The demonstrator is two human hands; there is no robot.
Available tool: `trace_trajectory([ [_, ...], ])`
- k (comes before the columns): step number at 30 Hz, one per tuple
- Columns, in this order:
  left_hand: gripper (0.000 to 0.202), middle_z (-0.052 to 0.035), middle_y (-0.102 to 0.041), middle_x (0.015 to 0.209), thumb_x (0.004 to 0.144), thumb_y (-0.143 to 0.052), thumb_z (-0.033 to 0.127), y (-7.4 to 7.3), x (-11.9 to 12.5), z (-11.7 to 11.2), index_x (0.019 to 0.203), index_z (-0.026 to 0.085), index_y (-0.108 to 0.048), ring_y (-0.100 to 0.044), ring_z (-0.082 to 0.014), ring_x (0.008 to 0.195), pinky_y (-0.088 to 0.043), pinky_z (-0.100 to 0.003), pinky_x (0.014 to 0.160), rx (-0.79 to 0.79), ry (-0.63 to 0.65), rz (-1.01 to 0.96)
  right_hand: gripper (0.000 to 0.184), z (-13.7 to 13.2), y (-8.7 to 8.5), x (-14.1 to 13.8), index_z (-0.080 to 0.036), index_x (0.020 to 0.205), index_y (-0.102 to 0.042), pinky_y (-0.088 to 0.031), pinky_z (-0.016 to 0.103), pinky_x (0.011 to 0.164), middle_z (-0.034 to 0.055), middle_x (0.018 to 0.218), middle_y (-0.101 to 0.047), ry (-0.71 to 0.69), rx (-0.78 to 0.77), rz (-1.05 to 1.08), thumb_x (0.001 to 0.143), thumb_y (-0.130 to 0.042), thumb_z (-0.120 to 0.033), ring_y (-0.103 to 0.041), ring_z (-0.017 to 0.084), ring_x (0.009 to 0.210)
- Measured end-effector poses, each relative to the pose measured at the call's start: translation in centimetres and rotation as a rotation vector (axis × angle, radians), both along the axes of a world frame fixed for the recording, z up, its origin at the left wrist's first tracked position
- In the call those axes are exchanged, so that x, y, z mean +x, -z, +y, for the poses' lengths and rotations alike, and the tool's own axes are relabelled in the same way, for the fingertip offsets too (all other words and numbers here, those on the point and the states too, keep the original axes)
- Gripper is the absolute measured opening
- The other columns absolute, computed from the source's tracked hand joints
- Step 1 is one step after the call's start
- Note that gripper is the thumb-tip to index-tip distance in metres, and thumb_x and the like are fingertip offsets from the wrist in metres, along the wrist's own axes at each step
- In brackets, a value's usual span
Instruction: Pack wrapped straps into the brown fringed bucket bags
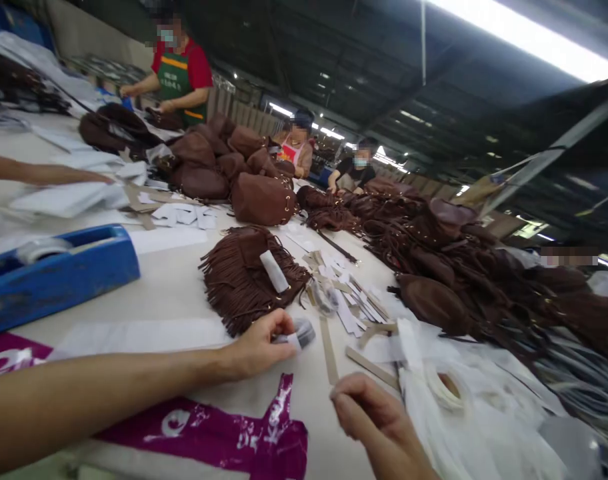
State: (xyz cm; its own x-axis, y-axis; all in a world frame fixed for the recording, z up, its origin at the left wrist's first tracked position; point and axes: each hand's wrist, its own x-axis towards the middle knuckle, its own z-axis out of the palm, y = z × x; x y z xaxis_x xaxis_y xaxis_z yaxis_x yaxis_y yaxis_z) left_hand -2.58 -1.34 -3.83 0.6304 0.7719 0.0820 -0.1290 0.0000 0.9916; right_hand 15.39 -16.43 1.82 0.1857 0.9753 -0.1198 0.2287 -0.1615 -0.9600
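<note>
My left hand (264, 340) is closed, its thumb and fingers pinching a small greyish, blurred bundle (304, 332) with a white paper piece on it. Just beyond lies a dark brown fringed bag (239, 277), with a white-wrapped strip (274, 271) on top. My right hand (377, 420) hovers over the table at the lower right, fingers curled and fingertips close together; anything between them is too small to make out. A purple printed plastic bag (219, 433) lies below my left forearm. Near the fringed bag is a clear plastic-wrapped piece (325, 297).
A blue tape dispenser (84, 273) stands at left, near another person's arm (39, 172). Brown bags (259, 198) pile up behind and to the right. Paper strips (354, 300), white sheeting (479, 413) and a tape roll (445, 388) lie at right. Co-workers (184, 80) stand beyond.
</note>
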Motion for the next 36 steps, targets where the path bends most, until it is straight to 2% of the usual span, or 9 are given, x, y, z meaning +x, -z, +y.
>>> trace_trajectory([
  [2,0.022,0.0028,-0.049,0.075,0.065,-0.063,0.013,-0.1,-0.1,-0.2,0.081,0.018,-0.047,-0.046,-0.0117,0.072,-0.036,-0.025,0.067,0.015,-0.010,-0.009,0.032,3.1,0.6,-4.6,-0.021,0.071,-0.063,-0.037,0.025,0.056,-0.0028,0.060,-0.048,-0.069,0.031,0.084,0.076,-0.068,-0.052,-0.042,0.013,0.057],
  [4,0.023,0.0028,-0.049,0.076,0.064,-0.062,0.008,-0.1,-0.1,-0.1,0.080,0.018,-0.048,-0.046,-0.0115,0.072,-0.036,-0.025,0.067,0.024,-0.024,-0.013,0.034,4.9,1.6,-6.4,-0.019,0.074,-0.063,-0.034,0.024,0.055,-0.0044,0.059,-0.045,-0.063,0.039,0.164,0.075,-0.069,-0.053,-0.039,0.011,0.057],
  [8,0.026,0.0028,-0.049,0.075,0.063,-0.063,0.004,0.0,-0.1,0.3,0.079,0.018,-0.048,-0.045,-0.0114,0.070,-0.036,-0.026,0.066,0.007,-0.026,-0.031,0.033,5.1,3.9,-5.3,-0.020,0.080,-0.062,-0.029,0.023,0.053,-0.0058,0.057,-0.042,-0.042,0.019,0.305,0.077,-0.070,-0.052,-0.034,0.010,0.054],
  [11,0.025,0.0031,-0.049,0.074,0.064,-0.065,0.007,-0.2,-0.2,0.3,0.078,0.018,-0.048,-0.044,-0.0114,0.069,-0.035,-0.026,0.065,0.000,-0.025,-0.025,0.027,4.2,4.6,-4.1,-0.021,0.087,-0.062,-0.029,0.023,0.052,-0.0052,0.061,-0.046,-0.051,0.006,0.323,0.080,-0.069,-0.047,-0.036,0.009,0.054],
  [18,0.025,0.0031,-0.049,0.074,0.063,-0.063,0.005,-0.2,-0.1,0.4,0.078,0.018,-0.049,-0.045,-0.0120,0.071,-0.036,-0.025,0.066,-0.029,0.003,-0.071,0.022,4.5,3.8,-4.1,-0.023,0.087,-0.063,-0.031,0.023,0.053,-0.0039,0.064,-0.049,-0.101,0.081,0.288,0.085,-0.065,-0.044,-0.040,0.010,0.054],
  [21,0.025,0.0026,-0.050,0.075,0.062,-0.064,0.006,-0.1,-0.2,0.4,0.077,0.018,-0.049,-0.045,-0.0120,0.071,-0.036,-0.025,0.066,-0.028,-0.019,-0.082,0.024,5.1,3.6,-4.2,-0.022,0.087,-0.064,-0.030,0.023,0.052,-0.0042,0.062,-0.047,-0.112,0.041,0.207,0.083,-0.067,-0.045,-0.038,0.009,0.054],
  [25,0.024,0.0037,-0.049,0.072,0.061,-0.063,0.009,-0.1,-0.4,0.5,0.078,0.017,-0.048,-0.043,-0.0109,0.069,-0.035,-0.023,0.063,-0.028,-0.011,-0.085,0.031,5.2,4.3,-3.5,-0.021,0.086,-0.065,-0.030,0.023,0.050,-0.0048,0.060,-0.044,-0.034,-0.029,0.086,0.078,-0.069,-0.050,-0.037,0.010,0.053],
  [29,0.023,0.0033,-0.050,0.074,0.061,-0.063,0.011,0.0,-0.4,0.5,0.079,0.017,-0.050,-0.044,-0.0112,0.071,-0.035,-0.022,0.063,0.016,-0.019,-0.071,0.035,5.1,4.7,-3.3,-0.021,0.083,-0.065,-0.033,0.024,0.052,-0.0044,0.060,-0.044,0.046,-0.014,0.033,0.076,-0.069,-0.056,-0.038,0.012,0.054],
  [36,0.025,0.0045,-0.049,0.074,0.061,-0.064,0.009,-0.1,-0.3,0.5,0.079,0.017,-0.049,-0.043,-0.0108,0.070,-0.035,-0.023,0.066,-0.022,0.009,-0.077,0.046,5.6,4.6,-4.6,-0.021,0.063,-0.056,-0.032,0.025,0.054,-0.0044,0.058,-0.037,0.150,0.036,-0.122,0.075,-0.062,-0.065,-0.034,0.013,0.057],
])
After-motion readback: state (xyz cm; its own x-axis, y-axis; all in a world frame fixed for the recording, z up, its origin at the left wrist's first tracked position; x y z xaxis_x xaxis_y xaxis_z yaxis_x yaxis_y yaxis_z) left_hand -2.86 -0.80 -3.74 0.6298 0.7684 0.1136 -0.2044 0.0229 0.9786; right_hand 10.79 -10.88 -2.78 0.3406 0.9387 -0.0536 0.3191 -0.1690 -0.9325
